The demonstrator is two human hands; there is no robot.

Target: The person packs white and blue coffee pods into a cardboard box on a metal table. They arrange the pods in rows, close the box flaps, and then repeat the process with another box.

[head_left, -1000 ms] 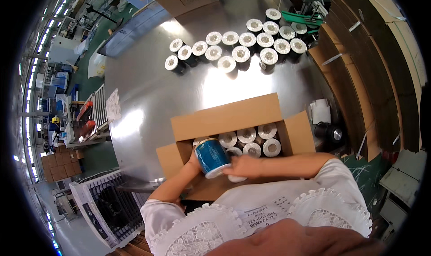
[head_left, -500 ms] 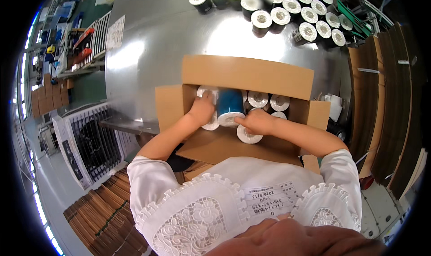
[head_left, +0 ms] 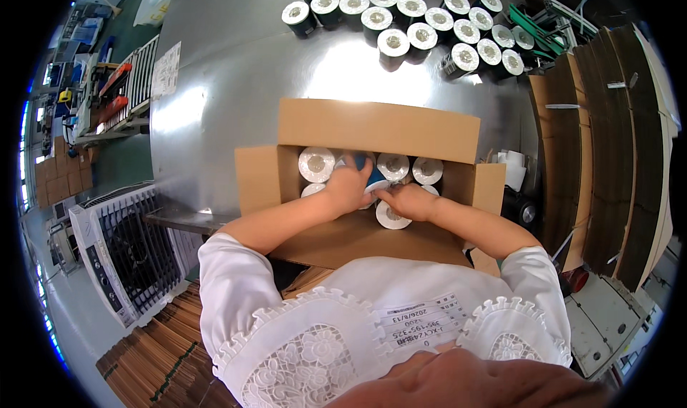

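An open cardboard box (head_left: 379, 127) stands in front of me with several white-ended spools (head_left: 316, 164) upright inside. Between them a blue spool (head_left: 375, 177) is tilted, partly sunk into the box. Around its upper side wraps my left hand (head_left: 348, 187), fingers and thumb closed on it. My right hand (head_left: 408, 201) pinches at the spool's near white end; its fingertips are partly hidden. Just below that hand, another white-ended spool (head_left: 393, 217) sits in the box's near row.
More dark spools with white ends (head_left: 393, 43) stand at the far side of the metal table (head_left: 229, 71). Flat cardboard stacks rise at the right (head_left: 597, 157) and lie at the lower left (head_left: 154, 351). A white slatted unit (head_left: 129, 243) stands on the left.
My left hand has moved right, from a white-ended spool onto the blue one. The blue spool sits lower in the box. My right hand stays at its near end.
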